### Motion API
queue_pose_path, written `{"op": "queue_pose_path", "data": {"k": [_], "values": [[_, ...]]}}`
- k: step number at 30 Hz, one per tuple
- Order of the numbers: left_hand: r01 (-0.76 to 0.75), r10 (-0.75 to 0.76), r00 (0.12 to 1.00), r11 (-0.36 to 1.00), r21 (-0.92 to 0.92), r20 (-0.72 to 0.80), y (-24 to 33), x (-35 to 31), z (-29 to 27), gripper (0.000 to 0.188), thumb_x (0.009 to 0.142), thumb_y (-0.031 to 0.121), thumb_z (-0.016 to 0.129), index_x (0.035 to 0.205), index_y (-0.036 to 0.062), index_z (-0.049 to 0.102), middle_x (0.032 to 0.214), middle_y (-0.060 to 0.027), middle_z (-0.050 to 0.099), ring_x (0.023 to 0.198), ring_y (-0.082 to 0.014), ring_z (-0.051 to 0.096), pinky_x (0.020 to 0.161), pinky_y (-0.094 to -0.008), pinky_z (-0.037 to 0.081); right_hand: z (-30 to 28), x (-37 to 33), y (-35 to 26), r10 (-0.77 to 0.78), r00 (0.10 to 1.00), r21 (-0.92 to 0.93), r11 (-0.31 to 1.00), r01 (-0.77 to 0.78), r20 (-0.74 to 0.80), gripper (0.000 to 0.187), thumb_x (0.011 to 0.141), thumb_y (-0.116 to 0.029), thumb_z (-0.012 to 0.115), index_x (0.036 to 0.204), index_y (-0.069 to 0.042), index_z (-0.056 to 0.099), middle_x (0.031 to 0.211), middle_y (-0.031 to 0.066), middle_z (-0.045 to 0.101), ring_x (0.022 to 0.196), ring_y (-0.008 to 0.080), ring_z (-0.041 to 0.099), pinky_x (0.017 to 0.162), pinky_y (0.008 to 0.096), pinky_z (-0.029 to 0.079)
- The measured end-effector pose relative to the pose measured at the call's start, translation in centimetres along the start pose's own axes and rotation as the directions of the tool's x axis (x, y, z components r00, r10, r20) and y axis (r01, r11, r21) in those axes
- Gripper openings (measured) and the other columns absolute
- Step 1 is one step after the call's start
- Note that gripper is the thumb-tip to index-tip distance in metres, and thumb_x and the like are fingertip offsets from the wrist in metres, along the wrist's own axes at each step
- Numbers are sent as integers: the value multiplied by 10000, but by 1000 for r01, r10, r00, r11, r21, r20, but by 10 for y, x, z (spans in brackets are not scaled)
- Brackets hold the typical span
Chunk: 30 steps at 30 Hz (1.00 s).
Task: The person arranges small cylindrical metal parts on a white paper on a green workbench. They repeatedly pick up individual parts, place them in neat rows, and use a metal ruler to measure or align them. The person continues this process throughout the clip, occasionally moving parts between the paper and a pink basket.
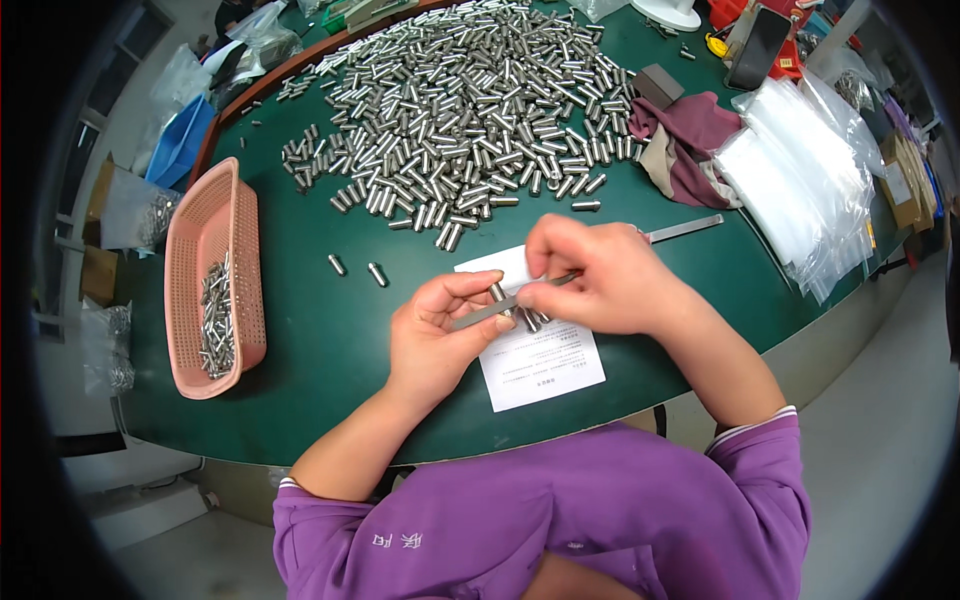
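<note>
My left hand (pixel 440 325) pinches a short shiny metal pin (pixel 498 292) between thumb and fingertips, held upright over a printed white sheet (pixel 545 375). My right hand (pixel 600 280) is closed on a thin flat metal strip (pixel 482 314), which looks like a file. The strip slants across the pin and appears to touch it; its far left end lies by my left palm. A few more pins (pixel 533 322) show just below the strip, partly hidden by my fingers. Beyond my hands spreads a large heap of similar pins (pixel 470 110).
A pink perforated basket (pixel 252 310) with pins inside stands at the left. Two loose pins (pixel 377 274) lie nearby. To the right are a flat metal bar (pixel 686 228), a maroon cloth (pixel 690 135), a grey block (pixel 657 86), clear plastic bags (pixel 795 180) and a propped phone (pixel 758 50).
</note>
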State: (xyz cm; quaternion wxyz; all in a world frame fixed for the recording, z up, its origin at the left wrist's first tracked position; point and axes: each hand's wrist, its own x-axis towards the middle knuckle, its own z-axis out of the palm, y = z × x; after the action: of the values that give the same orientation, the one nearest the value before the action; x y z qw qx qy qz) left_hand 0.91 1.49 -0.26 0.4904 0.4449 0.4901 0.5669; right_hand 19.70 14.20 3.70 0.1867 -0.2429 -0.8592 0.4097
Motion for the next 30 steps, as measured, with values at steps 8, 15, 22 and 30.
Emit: {"op": "queue_pose_path", "data": {"k": [8, 15, 22, 30], "values": [[-10, -1, 998, 979, -205, -55, 3, 4, -8, 431, 848, -69, 677, 1248, 11, 540, 1057, -110, 650, 964, -161, 641, 882, -292, 528, -25, -2, 20, 125, 970, 11, 992, -125, -207, 249, 817, -266, 723, 926, -105, 566, 607, 30, 601, 556, 192, 582, 556, 329, 443], [59, -81, 994, 958, -279, -67, 3, 5, -10, 395, 882, -48, 639, 1259, 24, 542, 1108, -122, 644, 983, -180, 655, 911, -300, 526, -16, 0, 19, 81, 943, -43, 994, -100, -323, 236, 844, -275, 704, 940, -101, 577, 610, 33, 601, 561, 198, 589, 549, 332, 437], [116, -159, 982, 938, -328, -107, 6, 5, -9, 220, 952, 5, 575, 1171, 17, 561, 1121, -131, 648, 1018, -209, 672, 900, -291, 562, -16, 0, 19, 74, 938, -85, 990, -109, -337, 223, 850, -271, 691, 952, -109, 576, 592, 35, 574, 556, 218, 580, 544, 358, 428], [143, -201, 970, 926, -349, -137, 5, 5, -12, 142, 948, 12, 584, 1089, 23, 568, 1093, -124, 654, 956, -188, 681, 849, -281, 571, -14, 0, 19, 93, 943, -113, 984, -135, -320, 223, 851, -284, 687, 955, -119, 579, 598, 31, 581, 573, 231, 596, 555, 368, 440]]}}
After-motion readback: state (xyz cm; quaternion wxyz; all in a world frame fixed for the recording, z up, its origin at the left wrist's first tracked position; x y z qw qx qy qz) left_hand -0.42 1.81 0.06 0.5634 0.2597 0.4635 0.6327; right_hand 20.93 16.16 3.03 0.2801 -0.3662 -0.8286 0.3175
